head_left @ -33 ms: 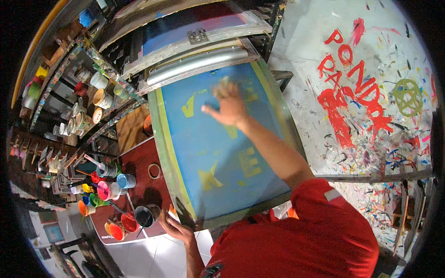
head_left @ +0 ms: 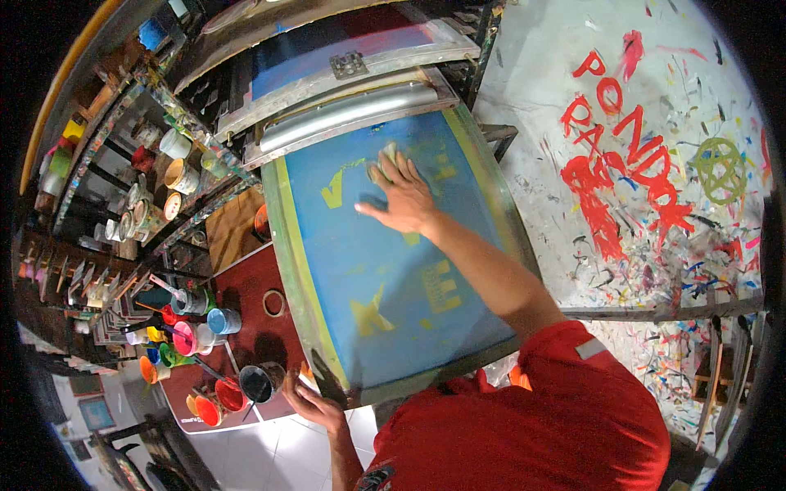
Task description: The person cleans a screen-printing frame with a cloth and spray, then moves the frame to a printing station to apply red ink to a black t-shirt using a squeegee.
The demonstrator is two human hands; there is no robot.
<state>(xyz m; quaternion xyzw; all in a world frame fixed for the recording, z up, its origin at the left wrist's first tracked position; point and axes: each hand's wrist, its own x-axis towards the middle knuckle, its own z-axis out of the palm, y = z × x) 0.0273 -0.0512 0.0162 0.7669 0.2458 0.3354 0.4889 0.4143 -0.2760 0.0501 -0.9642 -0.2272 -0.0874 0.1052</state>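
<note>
A screen printing frame (head_left: 286, 237) with blue mesh (head_left: 340, 254) lies in front of me, bearing yellowish letter-like shapes. Over the far half of the mesh is my right hand (head_left: 403, 196), palm down. Its fingers lie over a small pale wad (head_left: 390, 152), which looks like a rag, and press it to the mesh; the thumb sticks out to the left. My left hand (head_left: 314, 405) is by the frame's near left corner, holding nothing, fingers loosely stretched. Whether it touches the frame I cannot tell. Just left of it stands a pot of black paint (head_left: 259, 383).
A dark red table (head_left: 246, 286) on the left bears several paint pots and a tape roll (head_left: 273, 303). Shelves (head_left: 115, 168) with more pots rise beyond. Another framed screen (head_left: 344, 45) and a silver roller-like bar (head_left: 352, 114) lie behind. A paint-splashed wall (head_left: 532, 164) stands right.
My right hand, smeared by motion before, now shows sharp at nearly the same spot on the mesh. The left hand has barely moved.
</note>
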